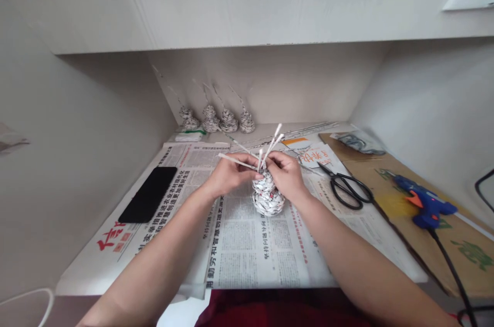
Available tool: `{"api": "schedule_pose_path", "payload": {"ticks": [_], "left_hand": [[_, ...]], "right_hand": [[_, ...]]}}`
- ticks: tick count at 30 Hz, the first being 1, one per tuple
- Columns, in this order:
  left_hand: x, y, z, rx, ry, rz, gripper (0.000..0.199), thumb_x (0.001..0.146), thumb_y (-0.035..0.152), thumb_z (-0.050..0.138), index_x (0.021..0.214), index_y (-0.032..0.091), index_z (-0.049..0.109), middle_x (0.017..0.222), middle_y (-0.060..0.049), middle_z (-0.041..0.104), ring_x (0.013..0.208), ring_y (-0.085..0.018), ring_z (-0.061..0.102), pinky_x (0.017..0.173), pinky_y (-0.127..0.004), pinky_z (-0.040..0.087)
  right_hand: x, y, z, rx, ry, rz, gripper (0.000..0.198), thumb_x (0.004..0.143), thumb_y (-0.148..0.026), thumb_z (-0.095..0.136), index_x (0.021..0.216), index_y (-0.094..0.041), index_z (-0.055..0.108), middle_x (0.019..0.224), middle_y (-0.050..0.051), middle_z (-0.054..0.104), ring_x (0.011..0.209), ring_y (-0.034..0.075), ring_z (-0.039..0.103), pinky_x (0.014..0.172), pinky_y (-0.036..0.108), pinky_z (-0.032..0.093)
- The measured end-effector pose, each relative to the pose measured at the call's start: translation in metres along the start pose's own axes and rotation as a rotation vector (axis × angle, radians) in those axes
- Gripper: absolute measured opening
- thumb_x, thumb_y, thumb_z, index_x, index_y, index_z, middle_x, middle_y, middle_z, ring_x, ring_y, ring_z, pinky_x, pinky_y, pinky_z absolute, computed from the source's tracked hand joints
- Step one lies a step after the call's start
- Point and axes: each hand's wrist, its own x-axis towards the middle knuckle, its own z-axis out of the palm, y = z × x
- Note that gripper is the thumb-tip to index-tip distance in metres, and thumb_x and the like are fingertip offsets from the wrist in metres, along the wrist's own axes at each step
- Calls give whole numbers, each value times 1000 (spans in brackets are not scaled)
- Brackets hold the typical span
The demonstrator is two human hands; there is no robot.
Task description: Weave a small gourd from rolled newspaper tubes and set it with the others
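While the left hand [233, 173] and right hand [288, 173] pinch the top of a woven newspaper gourd [268, 202] between them, its splayed paper strips [274, 149] could kink or slip if either grip slackens. Right of the right hand, scissors [334, 176] and a blue glue gun [427, 208] could obstruct it; left of the left lies a black phone [148, 194].

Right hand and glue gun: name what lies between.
In the head view, black scissors, newspaper and cardboard lie between the right hand and glue gun.
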Motion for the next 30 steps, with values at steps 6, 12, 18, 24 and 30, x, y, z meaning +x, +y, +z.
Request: {"api": "schedule_pose_path", "payload": {"ticks": [6,12,18,24,30], "left_hand": [[-1,0,4,-5,18,46,21,62,17,81,79,13,71,75,-3,71,70,-13,63,70,-26,51],[-4,1,8,195,31,96,13,69,18,76,79,14,68,75,-2,70,68,-14,62,69,-26,49],[-7,8,12,368,137,139,8,74,20,71,77,14,67,74,-2,71,70,-15,63,70,-27,48],[-10,14,10,530,185,212,4,75,16,70,78,18,70,76,0,72,72,-15,64,71,-25,47],[-8,6,10,442,137,207,4,73,19,73,76,18,72,79,-2,74,77,-17,67,74,-27,49]], "right_hand": [[-7,0,4,-28,58,-105,13,81,-23,57,78,-21,70,75,1,69,73,17,64,71,28,49],[-7,1,5,-33,87,-109,13,79,-22,58,78,-22,72,77,2,71,74,18,65,72,30,50],[-1,-5,1,26,-16,-35,16,81,-27,58,81,-21,73,75,1,72,69,17,64,65,28,48],[2,-9,-9,-27,-129,-9,11,77,-22,61,79,-19,72,76,2,72,71,17,64,67,28,48],[7,-19,-17,-27,-202,91,11,72,-25,67,79,-17,71,75,4,72,70,18,65,66,29,49]]}}
